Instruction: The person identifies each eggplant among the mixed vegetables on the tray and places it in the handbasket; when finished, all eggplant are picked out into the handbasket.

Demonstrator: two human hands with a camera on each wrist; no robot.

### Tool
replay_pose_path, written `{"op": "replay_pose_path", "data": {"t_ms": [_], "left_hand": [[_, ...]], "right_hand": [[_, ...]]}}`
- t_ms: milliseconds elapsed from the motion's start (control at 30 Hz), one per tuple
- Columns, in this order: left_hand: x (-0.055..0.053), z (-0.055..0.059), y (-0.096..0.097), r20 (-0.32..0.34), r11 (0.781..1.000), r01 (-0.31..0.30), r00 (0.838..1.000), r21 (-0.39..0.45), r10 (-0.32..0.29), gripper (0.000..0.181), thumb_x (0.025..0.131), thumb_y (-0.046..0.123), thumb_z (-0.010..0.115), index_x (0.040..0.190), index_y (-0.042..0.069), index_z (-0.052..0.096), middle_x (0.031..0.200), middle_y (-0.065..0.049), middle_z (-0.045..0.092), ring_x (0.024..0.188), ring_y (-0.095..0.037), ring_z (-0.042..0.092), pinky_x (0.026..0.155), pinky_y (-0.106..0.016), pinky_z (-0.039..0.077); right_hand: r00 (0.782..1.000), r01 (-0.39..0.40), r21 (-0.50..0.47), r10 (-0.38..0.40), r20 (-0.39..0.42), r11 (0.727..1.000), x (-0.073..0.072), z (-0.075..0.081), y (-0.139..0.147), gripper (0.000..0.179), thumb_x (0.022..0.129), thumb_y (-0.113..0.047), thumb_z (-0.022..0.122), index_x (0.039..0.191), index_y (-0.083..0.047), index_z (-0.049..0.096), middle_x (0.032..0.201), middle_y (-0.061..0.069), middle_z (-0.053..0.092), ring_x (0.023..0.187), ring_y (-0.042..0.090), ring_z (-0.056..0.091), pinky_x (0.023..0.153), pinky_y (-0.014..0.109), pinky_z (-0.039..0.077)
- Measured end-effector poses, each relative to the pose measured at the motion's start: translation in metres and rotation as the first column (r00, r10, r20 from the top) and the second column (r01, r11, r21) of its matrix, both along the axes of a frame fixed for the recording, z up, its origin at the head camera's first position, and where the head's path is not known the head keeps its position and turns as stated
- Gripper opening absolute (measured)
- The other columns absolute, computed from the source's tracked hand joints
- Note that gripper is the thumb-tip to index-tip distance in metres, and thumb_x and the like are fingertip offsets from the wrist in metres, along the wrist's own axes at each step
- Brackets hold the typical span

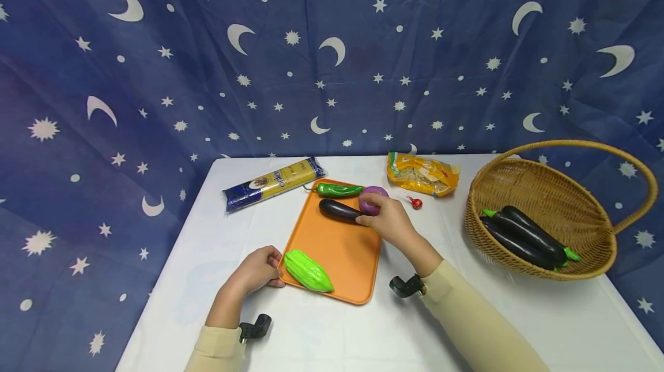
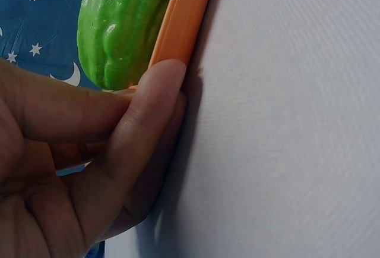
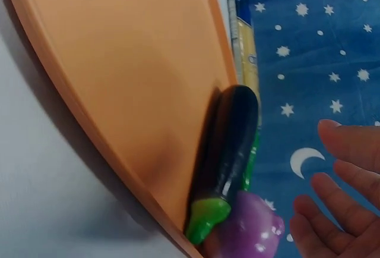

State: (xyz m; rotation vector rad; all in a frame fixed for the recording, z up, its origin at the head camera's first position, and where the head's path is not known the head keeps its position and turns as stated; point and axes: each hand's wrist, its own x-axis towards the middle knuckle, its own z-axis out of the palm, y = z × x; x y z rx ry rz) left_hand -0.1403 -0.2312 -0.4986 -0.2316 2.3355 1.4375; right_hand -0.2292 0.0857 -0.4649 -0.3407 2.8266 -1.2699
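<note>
At its near left corner, my left hand (image 1: pixel 257 271) pinches the rim of an orange tray (image 1: pixel 347 256); the left wrist view shows thumb and fingers on that edge. A bright green bitter melon (image 1: pixel 308 270) lies on the tray beside this hand. My right hand (image 1: pixel 390 222) hovers over the far right side of the tray, its fingers loosely spread and apart from the things in the right wrist view. Below it rests a dark eggplant (image 3: pixel 228 145) with a green cap. Beside the eggplant are a purple onion (image 3: pixel 252 225) and a green chili pepper (image 1: pixel 339 190).
A blue and yellow pasta packet (image 1: pixel 275 184) lies beyond the tray's left side. Behind on the right are an orange pasta bag (image 1: pixel 422 174) and a small red wrapped item (image 1: pixel 415 203). A wicker basket (image 1: pixel 581 210) at far right holds eggplants (image 1: pixel 531 233). A starry curtain (image 1: pixel 332 95) hangs behind.
</note>
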Motion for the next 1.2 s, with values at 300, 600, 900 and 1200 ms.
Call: {"op": "replay_pose_path", "data": {"t_ms": [300,600,900,1200], "left_hand": [[0.000,0.002,0.000,-0.005,1.000,-0.010,1.000,0.007,0.010,0.031,0.080,-0.019,0.064,0.107,-0.006,0.057,0.090,-0.013,0.050,0.065,-0.022,0.065,0.062,-0.035,0.064],[0.001,0.001,0.000,-0.009,1.000,-0.015,1.000,0.005,0.015,0.032,0.079,-0.018,0.064,0.107,-0.005,0.058,0.091,-0.014,0.050,0.064,-0.022,0.065,0.061,-0.036,0.063],[0.004,-0.002,0.000,-0.016,1.000,-0.011,1.000,0.021,0.012,0.031,0.079,-0.018,0.064,0.107,-0.006,0.057,0.091,-0.014,0.050,0.064,-0.021,0.065,0.060,-0.034,0.063],[0.005,-0.002,0.000,-0.018,0.999,-0.009,1.000,0.041,0.010,0.030,0.079,-0.019,0.064,0.105,-0.006,0.056,0.089,-0.013,0.049,0.064,-0.022,0.065,0.062,-0.036,0.064]], "right_hand": [[1.000,-0.030,0.032,0.030,-0.008,0.999,-0.006,-0.010,-0.018,0.050,0.080,-0.017,0.086,0.127,-0.012,0.069,0.125,0.007,0.068,0.118,0.030,0.061,0.103,0.048,0.051],[0.998,-0.069,0.038,0.070,-0.007,0.997,-0.012,-0.018,-0.034,0.049,0.080,-0.017,0.086,0.126,-0.014,0.069,0.125,0.004,0.068,0.119,0.025,0.060,0.105,0.046,0.050],[0.997,-0.071,0.033,0.072,-0.025,0.997,-0.016,-0.027,-0.045,0.051,0.079,-0.016,0.086,0.127,-0.014,0.069,0.127,0.004,0.067,0.120,0.026,0.059,0.105,0.046,0.050],[0.995,-0.084,0.096,0.090,-0.052,0.992,-0.021,-0.038,-0.057,0.061,0.081,-0.015,0.085,0.137,-0.008,0.061,0.135,0.010,0.062,0.128,0.030,0.055,0.111,0.046,0.044]]}}
